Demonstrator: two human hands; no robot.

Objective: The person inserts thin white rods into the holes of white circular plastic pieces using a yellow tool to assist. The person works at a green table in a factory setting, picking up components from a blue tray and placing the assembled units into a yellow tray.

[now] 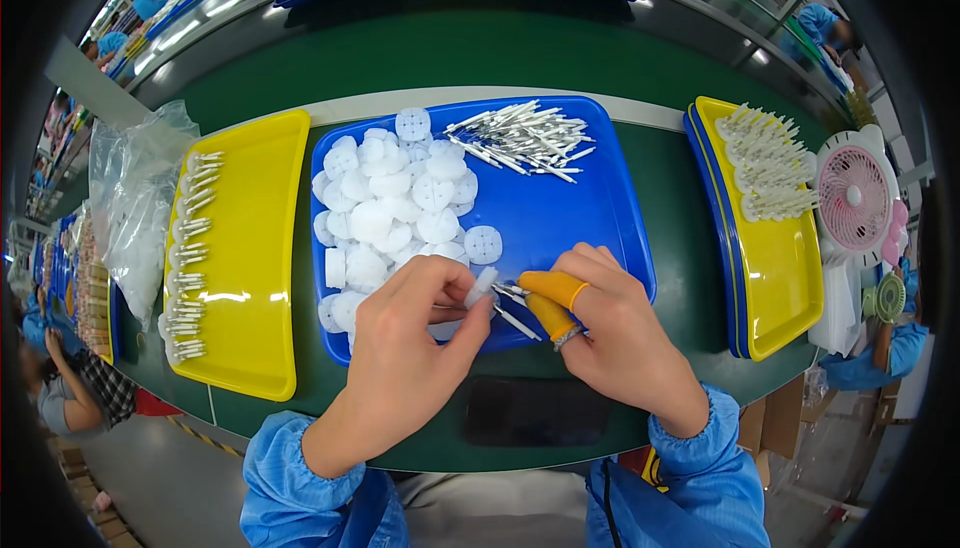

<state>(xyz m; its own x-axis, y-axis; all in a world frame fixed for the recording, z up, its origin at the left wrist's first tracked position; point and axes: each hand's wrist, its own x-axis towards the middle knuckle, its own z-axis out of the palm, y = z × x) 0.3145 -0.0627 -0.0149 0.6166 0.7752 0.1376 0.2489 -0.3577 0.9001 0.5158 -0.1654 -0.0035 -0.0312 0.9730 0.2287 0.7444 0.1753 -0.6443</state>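
Altogether two yellow trays [255,198], one blue tray [560,218].

Glossy blue plastic tray [560,218] in the middle, glossy yellow plastic trays [255,248] left and right, matt white plastic discs [390,203], thin white plastic pins [525,133], smooth orange rubber finger cots [552,288], matt green bench [480,53], crinkled clear plastic bag [130,198] far left, blue cloth sleeves [300,498]

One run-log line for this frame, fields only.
left hand: pinches white disc | right hand: orange finger cots, holds white pins | over blue tray | disc pile, pin pile in tray
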